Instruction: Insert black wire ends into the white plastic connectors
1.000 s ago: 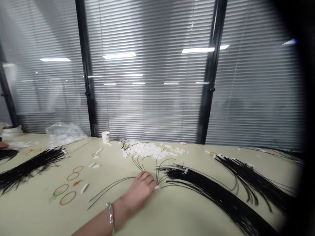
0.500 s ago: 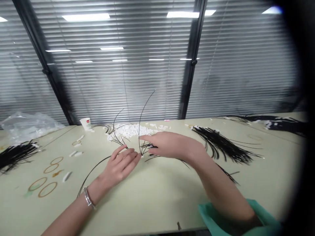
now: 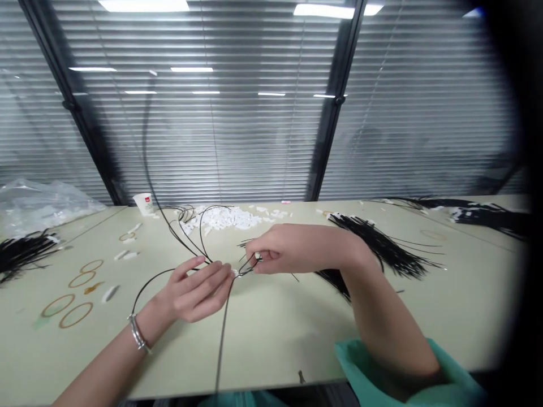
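Black wires (image 3: 373, 243), white connectors (image 3: 224, 217), pale green table (image 3: 275, 328), teal sleeve (image 3: 424, 379)

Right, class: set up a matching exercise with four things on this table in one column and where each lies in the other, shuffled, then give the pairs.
Things:
1. paper cup
2. rubber bands
3. white connector pile
4. clear plastic bag

Places:
A. near-left part of the table
B. far-left edge of the view
C. behind both hands, mid-table
D. by the dark window post at the back

Pairs: 1-D, 2-A, 3-C, 4-B
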